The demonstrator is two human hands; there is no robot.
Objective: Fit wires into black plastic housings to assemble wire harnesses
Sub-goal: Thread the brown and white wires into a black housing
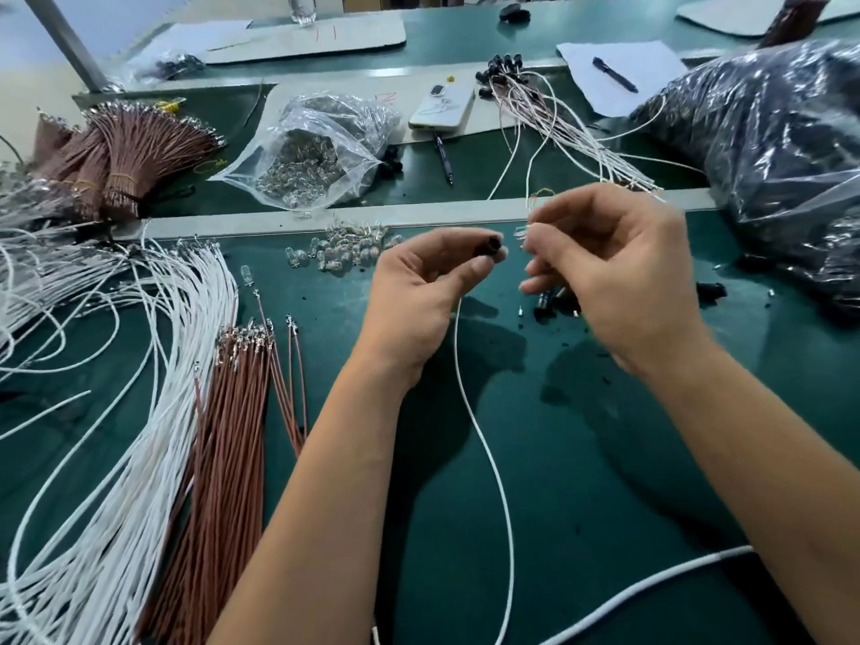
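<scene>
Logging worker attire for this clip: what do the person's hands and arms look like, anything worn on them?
Both the left hand and right hand are bare: no gloves, rings, watch or wristband visible. Both forearms are uncovered down to the frame's edge; no sleeves show.

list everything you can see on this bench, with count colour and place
black housing: one, black, pinched at the left hand's fingertips
white wire: one, white, hanging down from the left hand
loose white wires: many, white, fanned across the near left
loose brown wires: many, brown, right of the white ones
bundled brown wires: several bundles, brown, far left
clear bulbs: a small pile, clear, centre of the mat
bag of bulbs: one, clear plastic, behind the pile
finished harnesses: a bunch, white wires with black ends, far centre
phone: one, white, far centre
large bag: one, clear over dark parts, far right
left hand: holds the housing
right hand: pinches something small, blurred
</scene>
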